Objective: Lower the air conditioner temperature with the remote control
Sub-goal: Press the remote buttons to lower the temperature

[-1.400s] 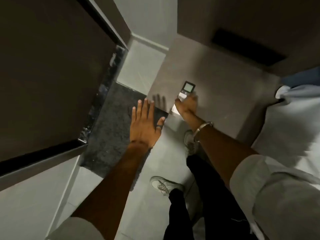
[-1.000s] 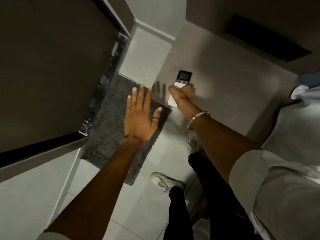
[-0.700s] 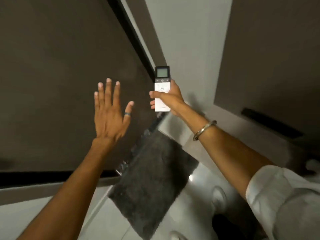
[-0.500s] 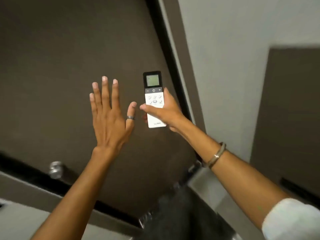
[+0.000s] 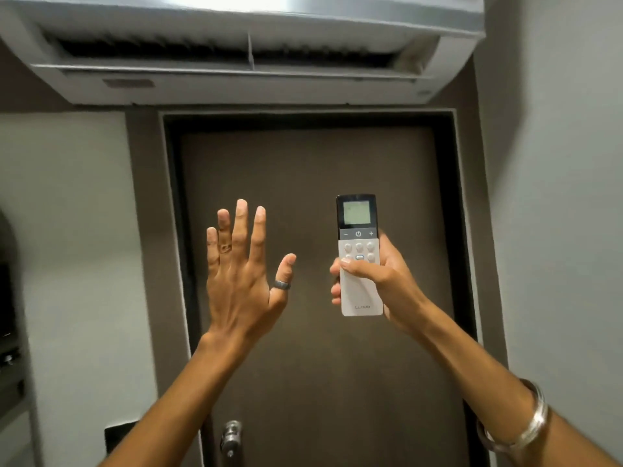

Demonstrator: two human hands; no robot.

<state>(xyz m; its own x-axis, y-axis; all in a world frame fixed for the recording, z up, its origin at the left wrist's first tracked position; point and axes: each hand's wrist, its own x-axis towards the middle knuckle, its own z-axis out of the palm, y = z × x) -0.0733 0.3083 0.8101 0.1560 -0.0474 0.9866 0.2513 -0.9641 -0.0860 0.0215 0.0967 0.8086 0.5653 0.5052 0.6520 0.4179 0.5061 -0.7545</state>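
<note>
A white remote control (image 5: 359,237) with a dark top and a lit screen stands upright in my right hand (image 5: 381,281), which grips its lower half. My thumb lies across its front, just below the rows of round buttons. The remote points up toward the white air conditioner (image 5: 242,82) mounted above the door, its louvre open. My left hand (image 5: 241,274) is raised to the left of the remote, fingers spread, holding nothing; it wears a ring on the thumb and one on another finger.
A dark brown door (image 5: 313,183) in a dark frame fills the middle, with a metal knob (image 5: 232,433) low down. Pale walls stand on both sides. A dark wall plate (image 5: 118,436) sits lower left. A metal bangle (image 5: 526,429) is on my right wrist.
The view has swung up from the floor and mat to the door and air conditioner. My right hand has lifted the remote upright; my left hand stayed open beside it.
</note>
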